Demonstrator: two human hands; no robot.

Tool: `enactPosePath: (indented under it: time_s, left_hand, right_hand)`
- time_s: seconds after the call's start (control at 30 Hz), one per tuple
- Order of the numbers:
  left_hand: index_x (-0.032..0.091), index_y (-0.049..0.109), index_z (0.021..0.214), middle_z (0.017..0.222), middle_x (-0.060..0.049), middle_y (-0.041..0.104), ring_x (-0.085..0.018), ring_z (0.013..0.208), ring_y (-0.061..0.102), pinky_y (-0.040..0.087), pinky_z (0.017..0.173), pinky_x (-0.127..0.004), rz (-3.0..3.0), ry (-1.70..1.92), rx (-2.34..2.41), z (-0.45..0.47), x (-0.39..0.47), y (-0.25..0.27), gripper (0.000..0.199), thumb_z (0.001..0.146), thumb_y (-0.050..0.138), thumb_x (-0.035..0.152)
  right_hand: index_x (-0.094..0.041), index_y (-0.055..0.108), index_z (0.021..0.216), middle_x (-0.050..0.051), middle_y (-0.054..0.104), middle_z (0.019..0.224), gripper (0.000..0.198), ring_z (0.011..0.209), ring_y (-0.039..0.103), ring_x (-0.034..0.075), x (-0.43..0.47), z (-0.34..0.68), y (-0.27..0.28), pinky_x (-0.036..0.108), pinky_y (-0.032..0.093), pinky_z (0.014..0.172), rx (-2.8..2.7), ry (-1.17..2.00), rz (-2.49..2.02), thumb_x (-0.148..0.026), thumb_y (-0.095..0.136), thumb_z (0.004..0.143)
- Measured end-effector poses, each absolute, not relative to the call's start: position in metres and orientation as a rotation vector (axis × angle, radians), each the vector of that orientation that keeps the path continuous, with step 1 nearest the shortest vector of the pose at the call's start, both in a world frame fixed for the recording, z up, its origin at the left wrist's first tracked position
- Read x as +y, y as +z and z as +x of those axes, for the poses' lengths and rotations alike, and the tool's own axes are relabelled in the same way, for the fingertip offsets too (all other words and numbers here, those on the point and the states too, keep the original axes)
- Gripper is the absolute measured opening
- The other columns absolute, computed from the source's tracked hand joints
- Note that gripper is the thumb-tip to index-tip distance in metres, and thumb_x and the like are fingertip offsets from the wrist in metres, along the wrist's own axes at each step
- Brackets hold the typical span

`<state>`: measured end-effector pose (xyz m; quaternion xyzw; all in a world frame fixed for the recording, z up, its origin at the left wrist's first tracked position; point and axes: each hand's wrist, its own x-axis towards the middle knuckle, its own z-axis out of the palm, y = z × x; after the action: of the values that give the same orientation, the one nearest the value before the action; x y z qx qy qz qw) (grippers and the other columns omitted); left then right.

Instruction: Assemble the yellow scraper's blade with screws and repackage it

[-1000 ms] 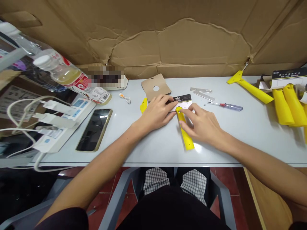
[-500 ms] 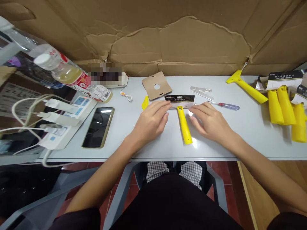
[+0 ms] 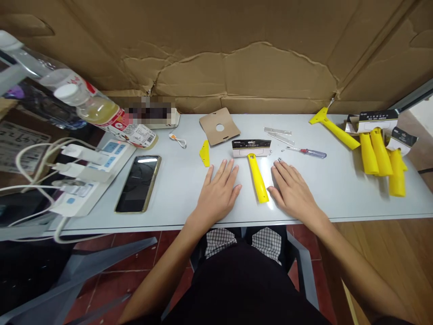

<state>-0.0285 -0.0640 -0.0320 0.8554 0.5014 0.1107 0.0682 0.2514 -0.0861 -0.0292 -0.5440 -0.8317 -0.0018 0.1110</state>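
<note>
Between my two hands lies a yellow scraper (image 3: 259, 180), its head end under a black and white card sleeve (image 3: 251, 148). My left hand (image 3: 218, 192) rests flat on the table to its left, fingers spread, holding nothing. On the other side my right hand (image 3: 293, 188) also lies flat and open, with the thumb near the handle. Small screws (image 3: 271, 152) sit just past the right fingertips. A flat yellow plastic piece (image 3: 204, 153) is beyond my left fingers. Metal blades (image 3: 278, 132) and a screwdriver (image 3: 309, 153) lie farther back on the right.
A brown card with a hole (image 3: 227, 133) lies at the back. Toward the right are another yellow scraper (image 3: 340, 133) and several packaged ones (image 3: 381, 155). A phone (image 3: 138, 184), power strip (image 3: 110, 155), drink bottles (image 3: 117, 121) and a short cable (image 3: 178, 140) occupy the left.
Both hands have drawn back from the card sleeve toward me and now lie flat on the table. The yellow piece and small screws show more fully. The view has shifted slightly.
</note>
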Motion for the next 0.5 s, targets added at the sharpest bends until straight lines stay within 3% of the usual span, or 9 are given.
enactPosePath:
  time_s: [0.2, 0.4, 0.5]
  left_hand:
    - [0.017, 0.036, 0.172, 0.182, -0.019, 0.033, -0.037, 0.172, 0.027, 0.021, 0.139, -0.065, 2.578, 0.341, 1.532, -0.029, -0.065, -0.036, 0.059, 0.116, 0.034, 0.034]
    - [0.013, 0.053, 0.16, 0.181, -0.02, 0.037, -0.042, 0.169, 0.031, 0.034, 0.134, -0.067, 2.711, 0.511, 1.428, -0.023, -0.056, -0.024, 0.05, 0.113, 0.044, 0.026]
    - [0.016, 0.061, 0.152, 0.176, -0.018, 0.046, -0.037, 0.166, 0.037, 0.039, 0.132, -0.058, 2.776, 0.687, 1.303, -0.011, -0.027, -0.005, 0.045, 0.11, 0.048, 0.019]
  right_hand:
    - [-0.003, 0.048, 0.167, 0.022, 0.042, 0.177, 0.065, 0.168, 0.035, 0.035, -0.086, 0.251, -0.031, 0.056, 0.029, 0.138, -2.454, 0.007, -1.645, -0.043, 0.042, 0.115]
    - [-0.003, 0.063, 0.154, 0.023, 0.058, 0.165, 0.056, 0.159, 0.048, 0.039, -0.082, 0.251, -0.03, 0.058, 0.037, 0.132, -2.354, -0.02, -1.565, -0.037, 0.05, 0.112]
    - [-0.01, 0.076, 0.135, 0.021, 0.073, 0.145, 0.043, 0.141, 0.062, 0.039, -0.084, 0.246, -0.027, 0.057, 0.05, 0.114, -2.232, -0.032, -1.529, -0.036, 0.05, 0.111]
